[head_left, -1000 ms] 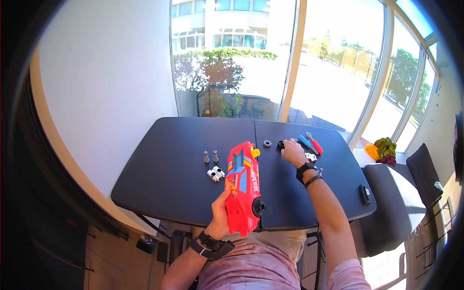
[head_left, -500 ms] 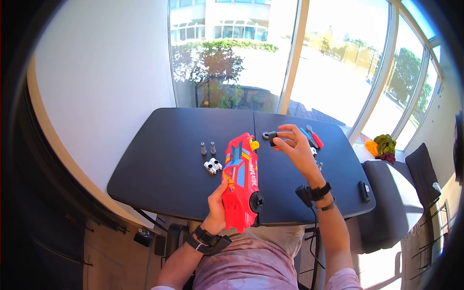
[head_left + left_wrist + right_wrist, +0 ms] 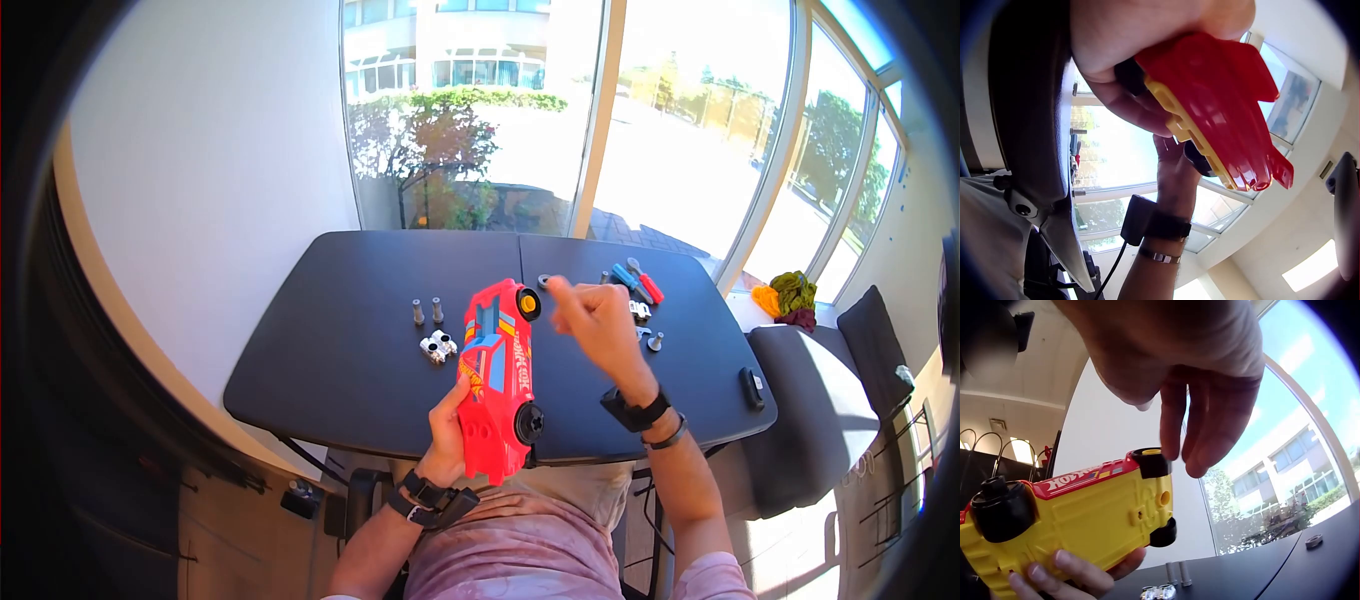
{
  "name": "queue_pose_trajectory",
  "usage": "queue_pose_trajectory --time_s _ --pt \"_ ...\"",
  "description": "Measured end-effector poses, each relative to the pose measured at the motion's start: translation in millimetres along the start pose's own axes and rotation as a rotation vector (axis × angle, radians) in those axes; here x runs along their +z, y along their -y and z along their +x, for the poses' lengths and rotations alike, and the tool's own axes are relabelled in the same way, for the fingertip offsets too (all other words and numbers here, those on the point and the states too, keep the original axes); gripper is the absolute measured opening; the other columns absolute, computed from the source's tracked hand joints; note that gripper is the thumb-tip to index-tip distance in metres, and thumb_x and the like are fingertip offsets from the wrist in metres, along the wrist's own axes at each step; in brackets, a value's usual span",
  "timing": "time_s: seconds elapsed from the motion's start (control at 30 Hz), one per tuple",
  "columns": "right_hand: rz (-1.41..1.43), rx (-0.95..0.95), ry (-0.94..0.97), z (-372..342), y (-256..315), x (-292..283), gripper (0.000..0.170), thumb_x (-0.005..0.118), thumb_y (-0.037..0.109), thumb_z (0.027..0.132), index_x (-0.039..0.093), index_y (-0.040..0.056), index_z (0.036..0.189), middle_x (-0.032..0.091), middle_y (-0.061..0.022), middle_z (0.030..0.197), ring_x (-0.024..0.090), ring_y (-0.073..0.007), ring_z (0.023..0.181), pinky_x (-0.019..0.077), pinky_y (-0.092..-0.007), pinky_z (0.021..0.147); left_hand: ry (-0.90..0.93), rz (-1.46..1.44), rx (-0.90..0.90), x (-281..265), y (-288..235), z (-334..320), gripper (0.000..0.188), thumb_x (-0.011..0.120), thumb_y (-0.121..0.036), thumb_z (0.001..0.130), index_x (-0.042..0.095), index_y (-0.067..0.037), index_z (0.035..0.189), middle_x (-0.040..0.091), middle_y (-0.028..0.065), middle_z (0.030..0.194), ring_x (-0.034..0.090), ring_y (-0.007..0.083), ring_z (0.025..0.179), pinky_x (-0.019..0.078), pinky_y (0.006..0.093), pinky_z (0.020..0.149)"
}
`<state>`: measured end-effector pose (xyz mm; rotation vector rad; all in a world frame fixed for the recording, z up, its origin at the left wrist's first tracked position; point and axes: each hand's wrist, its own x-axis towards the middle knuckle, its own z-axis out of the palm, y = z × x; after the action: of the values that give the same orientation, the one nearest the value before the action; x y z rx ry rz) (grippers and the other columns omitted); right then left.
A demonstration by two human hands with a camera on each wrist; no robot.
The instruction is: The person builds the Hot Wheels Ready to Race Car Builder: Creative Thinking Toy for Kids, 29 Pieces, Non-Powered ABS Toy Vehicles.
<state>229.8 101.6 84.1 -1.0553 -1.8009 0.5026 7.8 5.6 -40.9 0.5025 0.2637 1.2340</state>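
Observation:
A red toy car [image 3: 487, 390] is gripped near its rear by the left hand [image 3: 446, 432], whose fingers [image 3: 1075, 575] spread over the yellow underside [image 3: 1094, 519] in the right wrist view. A black wheel [image 3: 527, 303] sits round the yellow hub at the car's far right corner; another black wheel [image 3: 529, 423] is at the near corner. Just right of the far wheel is the right hand [image 3: 603, 330], fingers loosely bent and holding nothing visible. Its fingertips [image 3: 1172, 452] hang beside that wheel; whether they touch it I cannot tell.
On the black table [image 3: 320, 340] lie two grey pegs [image 3: 437, 310], a chrome part [image 3: 437, 348] and a grey ring [image 3: 543, 281]. Blue and red screwdrivers [image 3: 650, 288], a white part [image 3: 640, 312] and another peg [image 3: 655, 341] lie to the right, with a black device [image 3: 751, 388] near the edge.
The right hand has picked up the black wheel from the table, brought it left to the car's bare yellow hub and let go. The left hand keeps its grip on the car.

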Motion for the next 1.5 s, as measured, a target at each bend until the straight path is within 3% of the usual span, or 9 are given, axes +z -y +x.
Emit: queue_pose_trajectory --time_s 0.13,0.37,0.47,0.57,0.67,1.0,1.1,1.3,1.5 --pt "-0.025 0.11 -0.069 22 -19 -17 0.084 0.057 0.058 0.113 0.072 0.0 0.054 0.059 -0.0042 0.044 0.067 -0.015 0.049 0.0517 -0.0297 0.054 -0.008 -0.015 0.004 -3 2 2 0.068 0.06 -0.05 0.111 0.048 -0.001 0.157 0.07 0.0189 0.142 0.074 0.0303 0.124 0.0621 0.047 0.105" --pt "-0.279 0.02 -0.066 77 -102 3 0.042 0.066 0.033 0.108 0.083 -0.0019 0.092 0.08 -0.0148 0.078 0.078 -0.0372 0.073 0.0624 -0.0451 0.073 -0.027 -0.018 0.004 -1 2 2 0.068 0.061 -0.052 0.11 0.05 -0.003 0.156 0.07 0.0175 0.141 0.074 0.0299 0.122 0.0616 0.0469 0.104" --pt "-0.462 -0.037 0.111 91 -138 19 0.031 0.065 0.024 0.104 0.082 -0.0008 0.111 0.082 -0.021 0.106 0.076 -0.0469 0.103 0.0604 -0.0521 0.096 -0.042 -0.02 0.008 1 2 1 0.067 0.061 -0.051 0.111 0.05 -0.003 0.156 0.071 0.0169 0.141 0.074 0.0295 0.122 0.0615 0.0463 0.104" --pt "-0.583 -0.006 0.246 102 -183 41 0.037 0.059 0.019 0.107 0.074 0.0033 0.136 0.073 -0.0265 0.138 0.065 -0.0446 0.134 0.0501 -0.0519 0.117 -0.028 -0.038 -0.005 -4 2 2 0.065 0.06 -0.051 0.111 0.051 -0.004 0.155 0.071 0.0163 0.141 0.074 0.0289 0.122 0.0614 0.0456 0.104" --pt "-0.598 -0.123 0.221 98 -213 61 0.045 0.059 0.013 0.103 0.067 0.0043 0.146 0.066 -0.0266 0.149 0.063 -0.0444 0.136 0.0495 -0.0512 0.118 -0.045 -0.035 -0.007 0 1 1 0.064 0.059 -0.051 0.112 0.052 -0.004 0.155 0.071 0.0158 0.141 0.074 0.0286 0.122 0.0611 0.0453 0.105" --pt "-0.648 -0.044 0.325 97 -191 37 0.028 0.075 0.009 0.088 0.079 0.0026 0.115 0.077 -0.0236 0.119 0.072 -0.0429 0.115 0.0583 -0.0501 0.102 -0.037 -0.041 -0.014 -4 2 3 0.064 0.059 -0.051 0.112 0.053 -0.004 0.154 0.072 0.0157 0.14 0.074 0.0287 0.122 0.0601 0.0463 0.106" --pt "-0.502 0.088 0.355 92 -173 24 0.035 0.08 0.013 0.086 0.079 0.0013 0.119 0.078 -0.0211 0.119 0.077 -0.0371 0.108 0.0608 -0.0452 0.099 -0.041 -0.038 -0.011 -5 3 3 0.064 0.059 -0.051 0.111 0.053 -0.004 0.154 0.071 0.016 0.14 0.074 0.029 0.122 0.0602 0.0463 0.106" --pt "0.356 0.148 0.245 48 -84 -3 0.044 0.082 0.011 0.094 0.075 0.0012 0.137 0.079 -0.0074 0.119 0.075 -0.0159 0.109 0.0603 -0.0318 0.097 -0.053 -0.013 0.013 -3 3 2 0.065 0.059 -0.051 0.111 0.052 -0.003 0.154 0.071 0.0164 0.14 0.074 0.0291 0.122 0.0607 0.0462 0.105" --pt "0.594 0.035 0.272 11 -4 -22 0.044 0.079 -0.004 0.095 0.074 0.0021 0.138 0.074 -0.0063 0.126 0.07 -0.0141 0.111 0.0588 -0.0298 0.104 -0.034 -0.02 0.009 -6 3 3 0.066 0.059 -0.05 0.111 0.051 -0.003 0.155 0.071 0.0169 0.141 0.074 0.0296 0.122 0.061 0.0463 0.105"
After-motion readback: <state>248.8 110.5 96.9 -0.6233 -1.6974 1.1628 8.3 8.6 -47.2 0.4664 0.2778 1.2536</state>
